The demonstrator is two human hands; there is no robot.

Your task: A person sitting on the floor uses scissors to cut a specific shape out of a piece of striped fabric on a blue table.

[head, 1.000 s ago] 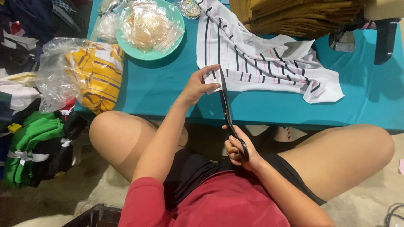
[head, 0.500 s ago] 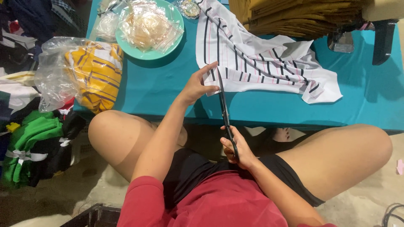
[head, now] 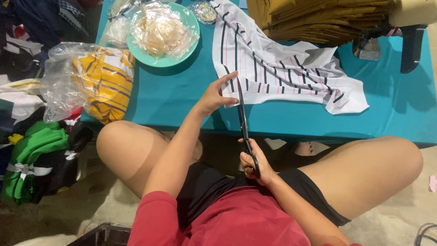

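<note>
While the right hand (head: 255, 163) grips the handles of a pair of long black scissors (head: 243, 125) with its fingers curled through the loops, the blades point up and away from the body, their tips reaching the near edge of a white striped garment (head: 277, 68) that lies rumpled on the teal table (head: 182, 98). Whether the blades are parted cannot be told, since they show as one thin dark line. Just beside the tips, the left hand (head: 216, 95) rests at the garment's edge with fingers spread narrow and extended, touching the cloth.

Farther back on the table stands a mint-green plate (head: 182, 59) heaped with small clear plastic bags (head: 159, 29). At the table's left edge sits a clear bag of yellow striped clothing (head: 102, 82) (partly hanging off the side). A stack of folded mustard fabric (head: 318, 18) lies at the top, cut off by the frame, with a dark machine part (head: 412, 45) beside it, too cropped to identify. Green and black clothes (head: 41, 159) are piled on the floor at left.
</note>
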